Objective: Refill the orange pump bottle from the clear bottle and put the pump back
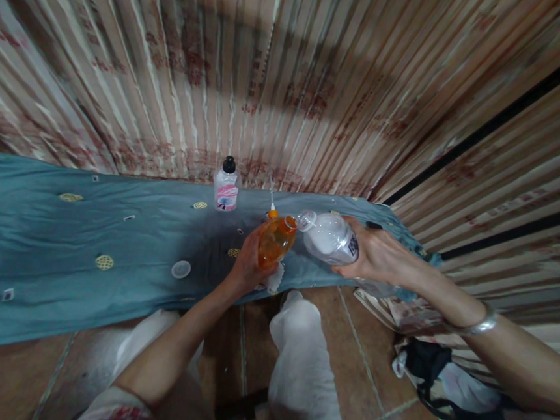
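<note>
Near the front edge of the blue cloth (pixel 62 237), toward its right end, the left hand (pixel 247 267) is wrapped around an orange bottle (pixel 276 241), holding it tilted just above the fabric. It's a small see-through plastic thing, rounded body, amber-orange liquid filling most of it, with a thin pale nozzle sticking up from an orange collar. Right beside it, the right hand (pixel 379 254) grips a clear bottle (pixel 329 238) lying almost sideways, its open neck pointing at the orange one's top, the two nearly touching. The clear one is bigger, smooth plastic, with something white inside that sits low in the body; can't tell if it's liquid or powder. There's a dark label under the fingers and a silver bangle (pixel 482 322) on that wrist.

A round translucent cap (pixel 181 269) lies flat on the cloth left of the hands. Farther back, by the rear edge, a small bottle (pixel 226 186) stands upright: clear, black cap, pink-and-white label. The cloth is matte with little gold embroidered patches, and behind it hangs a striped pleated curtain (pixel 292 74).
</note>
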A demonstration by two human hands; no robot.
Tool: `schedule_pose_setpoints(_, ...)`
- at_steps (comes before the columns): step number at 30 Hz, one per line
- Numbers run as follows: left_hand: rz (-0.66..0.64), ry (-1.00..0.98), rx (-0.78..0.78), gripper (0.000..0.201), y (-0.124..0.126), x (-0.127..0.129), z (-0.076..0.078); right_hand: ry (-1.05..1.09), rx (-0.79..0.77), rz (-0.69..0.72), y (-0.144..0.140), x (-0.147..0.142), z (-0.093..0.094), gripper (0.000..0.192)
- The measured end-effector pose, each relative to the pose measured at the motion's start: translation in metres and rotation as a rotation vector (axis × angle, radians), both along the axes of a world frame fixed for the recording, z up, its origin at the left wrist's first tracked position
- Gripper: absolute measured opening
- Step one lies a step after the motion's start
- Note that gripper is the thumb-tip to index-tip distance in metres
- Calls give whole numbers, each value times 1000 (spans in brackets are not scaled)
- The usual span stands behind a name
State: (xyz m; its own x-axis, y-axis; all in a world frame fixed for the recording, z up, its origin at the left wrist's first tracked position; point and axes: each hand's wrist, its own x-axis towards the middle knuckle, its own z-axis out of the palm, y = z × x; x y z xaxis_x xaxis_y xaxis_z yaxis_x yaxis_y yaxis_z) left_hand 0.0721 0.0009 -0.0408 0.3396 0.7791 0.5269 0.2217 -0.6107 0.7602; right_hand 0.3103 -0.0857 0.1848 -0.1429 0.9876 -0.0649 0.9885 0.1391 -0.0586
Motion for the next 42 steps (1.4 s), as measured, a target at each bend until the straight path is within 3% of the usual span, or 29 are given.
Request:
schedule_pose_setpoints(11,-12,-10,-56,96,-1,0,3,-22,17,13,0,1,0,84)
schedule_pose_setpoints(19,-27,-35,-31,95,-2,0,6,-38,3,-2,1,0,2,90)
schedule_pose_setpoints(42,-37,-63,8,91,1,1,3,-65,-8,9,1,-2,6,81)
